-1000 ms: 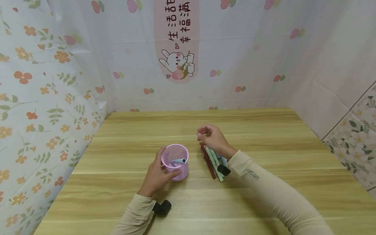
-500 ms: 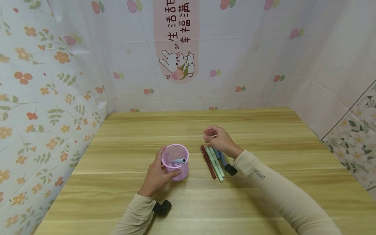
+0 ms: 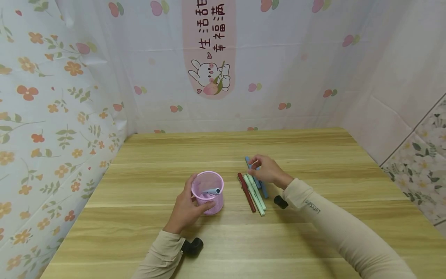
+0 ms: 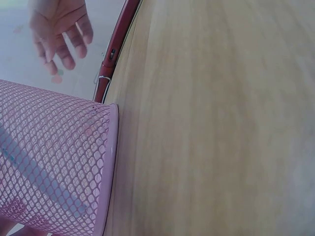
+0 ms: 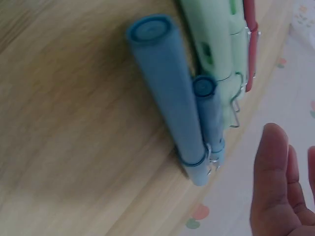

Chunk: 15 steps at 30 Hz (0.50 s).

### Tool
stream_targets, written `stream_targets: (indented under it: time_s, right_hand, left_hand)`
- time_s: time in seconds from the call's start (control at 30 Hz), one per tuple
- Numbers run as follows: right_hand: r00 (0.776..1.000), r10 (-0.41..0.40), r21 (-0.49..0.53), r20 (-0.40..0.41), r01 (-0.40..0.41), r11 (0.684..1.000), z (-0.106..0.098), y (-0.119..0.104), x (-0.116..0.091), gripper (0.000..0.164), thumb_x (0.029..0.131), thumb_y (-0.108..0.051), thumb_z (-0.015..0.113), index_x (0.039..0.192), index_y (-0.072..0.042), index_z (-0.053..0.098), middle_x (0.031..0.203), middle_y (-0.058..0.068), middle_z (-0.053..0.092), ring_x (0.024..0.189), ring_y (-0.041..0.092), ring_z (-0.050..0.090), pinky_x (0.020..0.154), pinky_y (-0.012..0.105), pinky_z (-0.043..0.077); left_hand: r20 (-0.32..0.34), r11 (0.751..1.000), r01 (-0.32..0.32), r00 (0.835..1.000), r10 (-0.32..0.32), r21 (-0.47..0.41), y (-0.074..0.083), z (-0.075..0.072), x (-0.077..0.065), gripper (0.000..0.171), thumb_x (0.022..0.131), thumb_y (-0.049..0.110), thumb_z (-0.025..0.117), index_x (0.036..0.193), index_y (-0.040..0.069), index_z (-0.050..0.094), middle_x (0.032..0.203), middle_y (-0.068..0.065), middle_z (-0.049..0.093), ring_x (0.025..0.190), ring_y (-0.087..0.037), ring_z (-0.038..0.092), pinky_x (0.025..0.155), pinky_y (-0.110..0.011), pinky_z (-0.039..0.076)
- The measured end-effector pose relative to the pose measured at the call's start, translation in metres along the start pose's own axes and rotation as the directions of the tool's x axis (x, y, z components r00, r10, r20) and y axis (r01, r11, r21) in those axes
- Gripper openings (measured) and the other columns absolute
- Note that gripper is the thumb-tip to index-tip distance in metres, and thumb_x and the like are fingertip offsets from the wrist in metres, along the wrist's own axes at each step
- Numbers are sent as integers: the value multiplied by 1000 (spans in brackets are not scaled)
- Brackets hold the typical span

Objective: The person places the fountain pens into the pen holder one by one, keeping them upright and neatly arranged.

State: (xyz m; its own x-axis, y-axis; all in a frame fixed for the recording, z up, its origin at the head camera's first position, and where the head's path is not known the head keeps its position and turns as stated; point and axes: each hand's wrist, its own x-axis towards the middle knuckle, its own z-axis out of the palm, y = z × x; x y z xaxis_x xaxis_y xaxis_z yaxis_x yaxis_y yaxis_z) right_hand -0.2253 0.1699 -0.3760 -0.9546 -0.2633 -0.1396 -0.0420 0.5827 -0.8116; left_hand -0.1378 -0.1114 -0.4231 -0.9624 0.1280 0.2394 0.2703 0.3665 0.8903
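Observation:
My left hand (image 3: 186,211) grips a pink mesh pen holder (image 3: 217,204) with the thumb across its near side. Inside it leans a light blue pen (image 3: 210,191), which also shows through the mesh in the left wrist view. To the right, my right hand (image 3: 266,169) hovers with bent fingers over blue pens (image 5: 170,98). In the right wrist view its thumb (image 5: 271,167) and fingers are apart, with nothing between them. Beside the blue pens lie pale green pens (image 3: 257,199) and a dark red pen (image 3: 247,193), roughly side by side on the table.
The wooden table (image 3: 139,232) runs back to a printed curtain (image 3: 278,69). Another floral curtain (image 3: 52,135) hangs along the left side. A black wrist camera (image 3: 192,246) sits at the left wrist, another (image 3: 280,202) at the right, close to the pens.
My right hand has shifted right and a little nearer, down towards the blue pens, which now show more. The left hand and the pen holder have stayed in place.

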Motion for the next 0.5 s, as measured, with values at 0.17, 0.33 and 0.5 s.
stream_targets:
  time_s: [0.17, 0.33, 0.5]
  right_hand:
    - [1000, 16, -75, 12, -15, 997, -2, 6, 1, 35, 93, -14, 65, 122, 2, 53, 104, 13, 58, 82, 23, 56, 67, 30, 49]
    - [999, 53, -100, 11, -52, 994, -4, 11, 5, 34, 91, -8, 64, 121, 2, 53, 100, 14, 58, 80, 22, 56, 66, 30, 49]
    - [996, 93, -114, -7, -93, 989, -5, 17, 11, 34, 89, -6, 65, 120, 3, 51, 95, 12, 56, 76, 20, 54, 62, 28, 48]
  left_hand:
    - [0, 1000, -3, 1000, 3, 14, -1, 0, 0, 98, 70, 12, 88, 148, 4, 29, 126, -27, 54, 110, -45, 58, 90, -50, 51]
    - [2, 1000, -5, 1000, 5, 13, -1, 0, 1, 98, 70, 11, 88, 148, 6, 29, 127, -27, 54, 111, -45, 58, 89, -49, 52]
    - [2, 1000, -7, 1000, 7, 20, -1, 0, 1, 98, 70, 12, 88, 148, 5, 29, 127, -27, 54, 111, -45, 58, 90, -51, 51]
